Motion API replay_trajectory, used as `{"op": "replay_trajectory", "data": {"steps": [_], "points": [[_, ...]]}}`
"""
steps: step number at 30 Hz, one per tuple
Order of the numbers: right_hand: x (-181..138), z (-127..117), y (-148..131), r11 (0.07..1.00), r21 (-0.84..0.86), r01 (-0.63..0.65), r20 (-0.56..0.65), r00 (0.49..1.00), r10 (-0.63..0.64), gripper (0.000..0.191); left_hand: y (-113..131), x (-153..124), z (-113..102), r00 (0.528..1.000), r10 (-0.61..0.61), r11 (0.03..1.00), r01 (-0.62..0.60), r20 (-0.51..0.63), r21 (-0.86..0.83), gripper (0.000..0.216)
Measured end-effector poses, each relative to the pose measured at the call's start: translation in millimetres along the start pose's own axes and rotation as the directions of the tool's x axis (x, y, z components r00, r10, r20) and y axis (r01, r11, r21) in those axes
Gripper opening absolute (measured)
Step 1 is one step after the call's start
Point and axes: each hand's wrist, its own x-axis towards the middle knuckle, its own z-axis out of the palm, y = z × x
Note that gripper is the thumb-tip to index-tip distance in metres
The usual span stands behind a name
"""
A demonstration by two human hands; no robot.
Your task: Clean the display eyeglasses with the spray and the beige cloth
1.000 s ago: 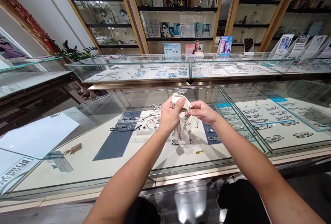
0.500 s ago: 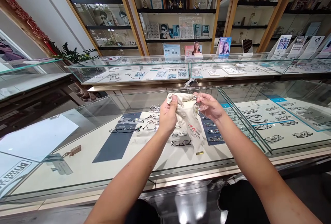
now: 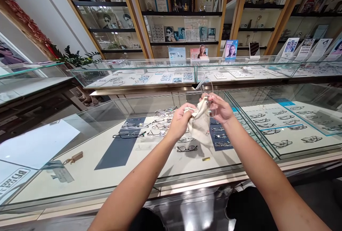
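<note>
My left hand (image 3: 181,122) is closed on a bunched cream cloth (image 3: 200,126) with a little red print near its lower edge. The cloth hangs down over the glass counter, and its upper corner reaches the fingers of my right hand. With thumb and fingers pinched, my right hand (image 3: 221,108) holds a pair of thin-framed eyeglasses (image 3: 213,88). One clear lens rises above the fingers and part of the frame shows below them. Cloth and fingers hide the rest of the eyeglasses.
Below my hands is a glass display case (image 3: 160,178) with rows of eyeglasses inside, among them a black-rimmed pair (image 3: 187,148). A brown wooden tag (image 3: 77,156) lies at left. Another glass case (image 3: 133,68) stands behind, with shelves beyond it.
The cloth has been gathered up and turned, so its hanging end is shorter and most print is hidden. My left hand has moved right and slightly down; my right hand still holds the eyeglasses.
</note>
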Motion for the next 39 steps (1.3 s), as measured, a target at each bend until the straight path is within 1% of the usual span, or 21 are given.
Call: {"op": "replay_trajectory", "data": {"steps": [3,6,8,10,12,13,14,16,17,18,19,20,21,23,24,25,26,27,30,34,39], "points": [[1.9,-5.6,-2.2,0.995,0.085,0.059,0.057,0.996,-0.064,0.038,2.9,-2.7,1.4,0.989,-0.066,0.995,0.056,0.134,0.078,0.019],[2.6,-9.9,-4.4,0.989,0.117,0.089,0.083,0.992,-0.099,0.035,3.8,-5.6,3.0,0.952,-0.128,0.970,0.061,0.278,0.235,0.020],[2.5,-11.8,-5.6,0.988,0.122,0.092,0.092,0.990,-0.103,0.034,1.3,-7.6,4.1,0.914,-0.143,0.942,0.008,0.379,0.335,0.022],[2.5,-13.1,-6.5,0.989,0.122,0.088,0.099,0.990,-0.100,0.035,-3.6,-9.5,5.2,0.868,-0.144,0.909,-0.073,0.476,0.409,0.027],[2.6,-14.4,-7.4,0.990,0.114,0.078,0.111,0.990,-0.091,0.037,-9.0,-10.9,5.9,0.831,-0.102,0.869,-0.193,0.547,0.455,0.029],[2.8,-15.1,-7.7,0.992,0.106,0.072,0.121,0.989,-0.085,0.039,-11.4,-11.2,6.0,0.827,-0.054,0.839,-0.266,0.559,0.474,0.030],[3.0,-15.9,-8.0,0.993,0.095,0.067,0.135,0.988,-0.079,0.040,-13.3,-11.1,5.8,0.835,0.017,0.800,-0.341,0.550,0.494,0.031],[3.5,-18.2,-8.3,0.996,0.061,0.063,0.176,0.982,-0.073,0.041,-15.4,-9.8,4.1,0.861,0.229,0.687,-0.474,0.454,0.551,0.033],[3.7,-19.6,-8.2,0.997,0.039,0.065,0.202,0.977,-0.072,0.042,-15.8,-8.7,2.5,0.857,0.349,0.619,-0.515,0.380,0.593,0.031],[3.9,-21.2,-8.1,0.998,0.012,0.068,0.232,0.970,-0.069,0.042,-15.9,-7.5,0.5,0.835,0.462,0.552,-0.534,0.297,0.640,0.028],[3.9,-23.0,-7.9,0.998,-0.017,0.068,0.266,0.962,-0.061,0.043,-15.9,-6.1,-1.8,0.796,0.562,0.490,-0.538,0.222,0.686,0.026],[3.9,-24.8,-7.7,0.997,-0.049,0.067,0.301,0.952,-0.049,0.042,-15.9,-4.7,-4.2,0.745,0.646,0.432,-0.536,0.166,0.725,0.026],[3.8,-26.6,-7.4,0.995,-0.083,0.062,0.338,0.941,-0.031,0.041,-16.1,-3.4,-6.5,0.690,0.712,0.378,-0.534,0.132,0.756,0.032],[3.3,-29.7,-7.0,0.988,-0.150,0.044,0.409,0.912,0.021,0.036,-17.3,-1.3,-10.1,0.591,0.797,0.276,-0.542,0.126,0.794,0.051],[3.0,-30.8,-6.7,0.983,-0.180,0.035,0.440,0.897,0.048,0.033,-18.2,-0.5,-11.3,0.551,0.822,0.230,-0.555,0.146,0.800,0.062],[2.8,-31.7,-6.6,0.978,-0.209,0.028,0.467,0.881,0.074,0.030,-19.2,0.1,-12.0,0.523,0.835,0.192,-0.569,0.171,0.800,0.071],[2.7,-32.2,-6.4,0.971,-0.238,0.023,0.489,0.867,0.099,0.028,-20.3,0.4,-12.4,0.506,0.841,0.165,-0.580,0.194,0.798,0.079],[2.8,-32.4,-6.4,0.964,-0.266,0.020,0.506,0.854,0.122,0.027,-21.2,0.6,-12.5,0.500,0.840,0.150,-0.587,0.210,0.795,0.084],[3.2,-31.7,-6.9,0.940,-0.341,0.016,0.532,0.828,0.178,0.027,-22.7,0.1,-12.1,0.512,0.827,0.143,-0.592,0.232,0.793,0.085],[3.4,-30.4,-8.7,0.928,-0.371,-0.002,0.526,0.823,0.213,0.029,-23.0,-1.0,-12.1,0.525,0.815,0.157,-0.607,0.245,0.779,0.079],[3.4,-30.1,-9.6,0.927,-0.374,-0.017,0.513,0.829,0.223,0.029,-22.8,-0.9,-12.3,0.498,0.834,0.144,-0.611,0.237,0.779,0.077]]}}
